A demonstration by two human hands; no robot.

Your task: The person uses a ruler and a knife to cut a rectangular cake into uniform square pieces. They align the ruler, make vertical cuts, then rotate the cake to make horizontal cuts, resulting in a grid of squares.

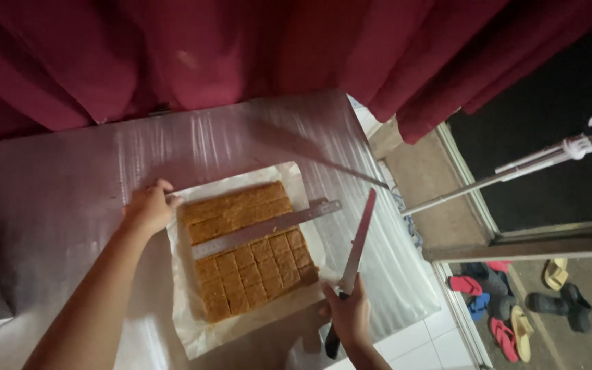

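A brown slab of sweet (248, 248) lies on white paper (193, 322) on a plastic-covered table (70, 185). Its near part is cut into small squares; the far part is uncut. A metal ruler (268, 228) lies across the slab. My left hand (149, 205) rests at the paper's far left corner, fingers touching the slab's edge. My right hand (347, 316) grips the dark handle of a long knife (359, 240), its blade pointing away, to the right of the slab and off it.
Dark red curtains (241, 48) hang behind the table. To the right the table edge drops to a tiled floor with several sandals (508, 301). A white metal stand (556, 154) leans by a dark doorway.
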